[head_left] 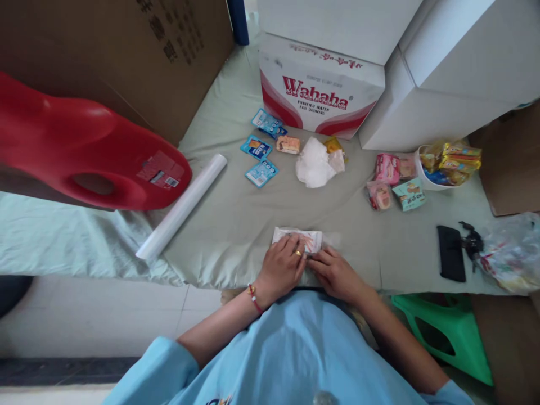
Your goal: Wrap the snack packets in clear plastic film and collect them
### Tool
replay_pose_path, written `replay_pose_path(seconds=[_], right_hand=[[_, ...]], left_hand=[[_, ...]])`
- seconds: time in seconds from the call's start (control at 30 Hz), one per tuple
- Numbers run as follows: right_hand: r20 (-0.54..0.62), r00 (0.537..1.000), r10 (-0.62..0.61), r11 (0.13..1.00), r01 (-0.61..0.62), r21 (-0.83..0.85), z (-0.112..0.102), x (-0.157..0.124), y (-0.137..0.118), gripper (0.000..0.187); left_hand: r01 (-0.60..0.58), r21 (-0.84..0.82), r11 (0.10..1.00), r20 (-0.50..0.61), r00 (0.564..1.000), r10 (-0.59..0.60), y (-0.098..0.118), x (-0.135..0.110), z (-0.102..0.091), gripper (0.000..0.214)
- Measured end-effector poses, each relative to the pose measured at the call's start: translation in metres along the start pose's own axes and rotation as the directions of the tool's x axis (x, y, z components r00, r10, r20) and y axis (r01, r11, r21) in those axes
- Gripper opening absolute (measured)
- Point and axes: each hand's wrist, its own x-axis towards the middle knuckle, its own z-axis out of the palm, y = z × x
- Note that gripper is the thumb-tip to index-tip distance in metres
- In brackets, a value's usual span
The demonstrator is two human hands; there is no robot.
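Observation:
A small white snack packet with an orange-red print lies flat on the cloth near the front edge of the table. Clear plastic shows at its right end; whether it wraps the packet cannot be made out. Across the packet's left and middle part rests my left hand, its fingers laid out flat on top and its thumb hidden. My right hand is at the lower right corner, fingers bent together on the clear plastic. Both wrists are close to the table edge.
Blue sachets, a wrapped roll and crumpled white tissue lie farther back. At right are small snack packs, a white tub and a black phone. A white film roll, red jug and Wahaha carton stand around.

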Motion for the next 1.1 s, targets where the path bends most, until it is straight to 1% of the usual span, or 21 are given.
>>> replay_pose_path(seconds=[0.07, 0.1, 0.13, 0.17, 0.2, 0.23, 0.27, 0.3, 0.37, 0.43, 0.5, 0.53, 0.6, 0.67, 0.7, 0.73, 0.77, 0.83, 0.9, 1.0, 1.1], right_hand=[[-0.035, 0.995, 0.093, 0.989, -0.088, 0.121, -0.007, -0.019, 0.009, 0.027], [-0.085, 0.979, 0.183, 0.97, -0.165, 0.178, -0.01, -0.026, 0.015, 0.025], [-0.155, 0.943, 0.295, 0.94, -0.257, 0.225, -0.013, -0.031, 0.022, 0.024], [-0.235, 0.881, 0.411, 0.901, -0.352, 0.255, -0.016, -0.033, 0.029, 0.025], [-0.314, 0.803, 0.507, 0.859, -0.439, 0.265, -0.017, -0.032, 0.036, 0.027], [-0.381, 0.731, 0.566, 0.825, -0.506, 0.253, -0.018, -0.029, 0.042, 0.031], [-0.428, 0.686, 0.589, 0.804, -0.552, 0.22, -0.017, -0.023, 0.046, 0.036], [-0.448, 0.674, 0.588, 0.797, -0.579, 0.174, -0.016, -0.016, 0.049, 0.04], [-0.428, 0.706, 0.564, 0.803, -0.589, 0.087, -0.011, -0.003, 0.05, 0.04], [-0.402, 0.739, 0.54, 0.823, -0.564, 0.068, -0.006, 0.005, 0.046, 0.032], [-0.409, 0.747, 0.525, 0.845, -0.516, 0.142, -0.005, 0.006, 0.04, 0.025], [-0.413, 0.739, 0.532, 0.846, -0.492, 0.208, -0.007, 0.004, 0.037, 0.022], [-0.371, 0.713, 0.595, 0.798, -0.468, 0.38, -0.012, 0.0, 0.031, 0.022], [-0.252, 0.693, 0.676, 0.689, -0.472, 0.551, -0.019, 0.0, 0.024, 0.025], [-0.197, 0.685, 0.701, 0.636, -0.476, 0.607, -0.021, 0.003, 0.02, 0.027], [-0.161, 0.682, 0.713, 0.603, -0.479, 0.638, -0.024, 0.008, 0.016, 0.028], [-0.147, 0.685, 0.714, 0.595, -0.482, 0.643, -0.025, 0.016, 0.012, 0.028], [-0.163, 0.696, 0.699, 0.634, -0.499, 0.59, -0.026, 0.036, 0.004, 0.024], [-0.161, 0.717, 0.679, 0.69, -0.547, 0.475, -0.024, 0.06, -0.004, 0.016], [-0.114, 0.747, 0.655, 0.753, -0.631, 0.187, -0.018, 0.091, -0.016, 0.007], [-0.057, 0.782, 0.62, 0.778, -0.623, -0.082, -0.013, 0.106, -0.026, 0.017]], left_hand=[[-0.03, 0.034, 0.999, 0.016, 0.999, 0.029, -0.002, -0.007, 0.004, 0.042], [-0.041, 0.046, 0.998, 0.023, 0.999, 0.04, -0.003, -0.009, 0.006, 0.045], [-0.054, 0.058, 0.997, 0.024, 0.998, 0.053, -0.004, -0.012, 0.008, 0.048], [-0.064, 0.071, 0.995, 0.022, 0.998, 0.063, -0.005, -0.014, 0.01, 0.05], [-0.074, 0.085, 0.994, 0.016, 0.997, 0.073, -0.006, -0.015, 0.011, 0.052], [-0.082, 0.099, 0.992, 0.008, 0.997, 0.082, -0.007, -0.016, 0.013, 0.053], [-0.09, 0.111, 0.99, -0.002, 0.996, 0.091, -0.007, -0.016, 0.014, 0.054], [-0.096, 0.119, 0.988, -0.011, 0.995, 0.098, -0.008, -0.017, 0.014, 0.055], [-0.099, 0.12, 0.988, -0.021, 0.995, 0.102, -0.007, -0.017, 0.014, 0.057], [-0.098, 0.116, 0.988, -0.011, 0.995, 0.1, -0.006, -0.016, 0.013, 0.059], [-0.103, 0.123, 0.987, 0.016, 0.995, 0.102, -0.005, -0.016, 0.01, 0.061], [-0.11, 0.132, 0.985, 0.032, 0.994, 0.107, -0.004, -0.015, 0.009, 0.061], [-0.117, 0.15, 0.982, 0.058, 0.992, 0.109, -0.003, -0.015, 0.007, 0.06], [-0.113, 0.163, 0.98, 0.073, 0.992, 0.103, -0.002, -0.014, 0.005, 0.061], [-0.109, 0.168, 0.98, 0.075, 0.992, 0.098, -0.001, -0.014, 0.004, 0.061], [-0.107, 0.174, 0.979, 0.077, 0.992, 0.095, -0.001, -0.014, 0.003, 0.06], [-0.107, 0.179, 0.978, 0.078, 0.992, 0.094, 0.0, -0.015, 0.003, 0.059], [-0.106, 0.19, 0.976, 0.077, 0.993, 0.093, 0.0, -0.016, 0.003, 0.056], [-0.105, 0.188, 0.977, 0.06, 0.994, 0.095, -0.001, -0.017, 0.005, 0.053], [-0.136, 0.144, 0.98, 0.027, 0.991, 0.133, -0.004, -0.017, 0.01, 0.044], [-0.17, 0.033, 0.985, 0.009, 0.985, 0.17, -0.011, -0.016, 0.011, 0.038]])
